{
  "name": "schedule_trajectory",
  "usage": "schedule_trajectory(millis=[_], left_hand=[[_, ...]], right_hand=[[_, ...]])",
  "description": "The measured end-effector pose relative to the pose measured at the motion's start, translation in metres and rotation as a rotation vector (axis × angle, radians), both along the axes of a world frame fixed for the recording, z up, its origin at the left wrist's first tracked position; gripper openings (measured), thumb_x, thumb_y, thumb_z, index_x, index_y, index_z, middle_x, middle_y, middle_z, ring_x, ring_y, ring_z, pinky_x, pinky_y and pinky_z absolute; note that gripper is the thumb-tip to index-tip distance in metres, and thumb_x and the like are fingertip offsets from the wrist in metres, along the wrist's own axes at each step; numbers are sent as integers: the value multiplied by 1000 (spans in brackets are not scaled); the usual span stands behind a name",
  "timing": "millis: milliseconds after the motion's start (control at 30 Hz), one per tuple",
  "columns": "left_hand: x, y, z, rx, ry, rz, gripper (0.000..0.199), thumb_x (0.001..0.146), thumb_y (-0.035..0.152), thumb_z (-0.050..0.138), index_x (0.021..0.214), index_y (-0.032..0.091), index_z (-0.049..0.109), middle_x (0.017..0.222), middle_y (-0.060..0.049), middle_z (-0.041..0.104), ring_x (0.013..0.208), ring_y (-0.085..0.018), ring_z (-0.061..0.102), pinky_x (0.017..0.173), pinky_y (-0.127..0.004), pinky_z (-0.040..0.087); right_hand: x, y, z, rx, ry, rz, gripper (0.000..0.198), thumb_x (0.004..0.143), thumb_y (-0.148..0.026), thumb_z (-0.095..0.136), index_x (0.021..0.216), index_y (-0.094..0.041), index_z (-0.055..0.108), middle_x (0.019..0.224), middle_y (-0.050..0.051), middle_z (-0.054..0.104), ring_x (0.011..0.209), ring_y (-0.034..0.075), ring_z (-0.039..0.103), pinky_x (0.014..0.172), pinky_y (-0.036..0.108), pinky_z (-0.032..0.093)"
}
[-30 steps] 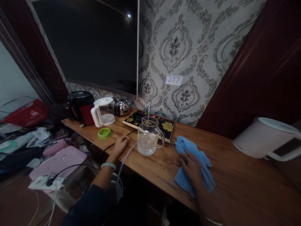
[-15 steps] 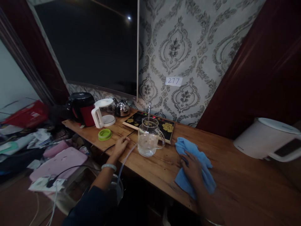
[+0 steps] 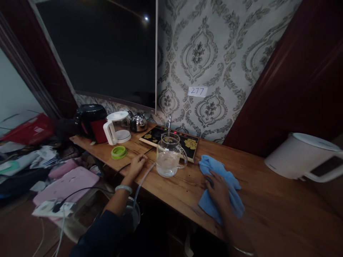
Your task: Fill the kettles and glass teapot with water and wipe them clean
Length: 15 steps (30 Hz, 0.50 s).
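Observation:
Past the front edge of the wooden table [image 3: 166, 192], my left hand [image 3: 137, 165] lies on the wood beside a black cord [image 3: 123, 167] and a clear hose [image 3: 142, 179]. Its fingers look loosely extended, holding nothing visible. A glass pitcher [image 3: 168, 162], partly filled with clear water, stands just to its right. The thin metal spout [image 3: 169, 125] of a black flowered electric tea stove [image 3: 190, 144] reaches over the pitcher's mouth. My right hand [image 3: 218, 189] rests on top of a rumpled blue cloth [image 3: 233, 200], fingers spread over the fabric.
A green ring-shaped lid [image 3: 119, 152], a white-handled glass kettle [image 3: 118, 128], a shiny metal kettle [image 3: 138, 123] and a black-and-red appliance [image 3: 98, 125] stand left. At right is a white electric kettle [image 3: 292, 157]. Below the table edge sits a bucket [image 3: 136, 213].
The view has shifted very slightly. Both hands, the cloth and the pitcher keep their places.

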State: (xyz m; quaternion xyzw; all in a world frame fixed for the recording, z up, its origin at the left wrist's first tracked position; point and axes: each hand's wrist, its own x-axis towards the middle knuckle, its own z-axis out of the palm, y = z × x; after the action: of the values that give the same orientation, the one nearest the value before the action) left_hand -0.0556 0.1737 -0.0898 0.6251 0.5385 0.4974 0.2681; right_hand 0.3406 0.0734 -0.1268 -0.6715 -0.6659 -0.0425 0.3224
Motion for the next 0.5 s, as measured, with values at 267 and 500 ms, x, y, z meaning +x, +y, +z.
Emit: schedule_trajectory(millis=[267, 500], left_hand=[[1, -1, 2, -8, -8, 1, 14, 70, 29, 54, 70, 19, 64, 68, -1, 64, 68, -18, 57, 67, -29, 44], [1, 0, 1, -9, -6, 6, 14, 70, 27, 54, 70, 19, 64, 67, 0, 64, 66, -18, 57, 66, -28, 44]], right_hand=[[2, 1, 1, -3, 7, 15, 37, 88, -29, 46, 105, -15, 76, 126, 15, 67, 118, 32, 57, 103, 49, 42], [1, 1, 0, 9, -4, 2, 37, 88, -29, 46, 105, -16, 76, 125, 13, 68, 118, 30, 57, 104, 46, 42]])
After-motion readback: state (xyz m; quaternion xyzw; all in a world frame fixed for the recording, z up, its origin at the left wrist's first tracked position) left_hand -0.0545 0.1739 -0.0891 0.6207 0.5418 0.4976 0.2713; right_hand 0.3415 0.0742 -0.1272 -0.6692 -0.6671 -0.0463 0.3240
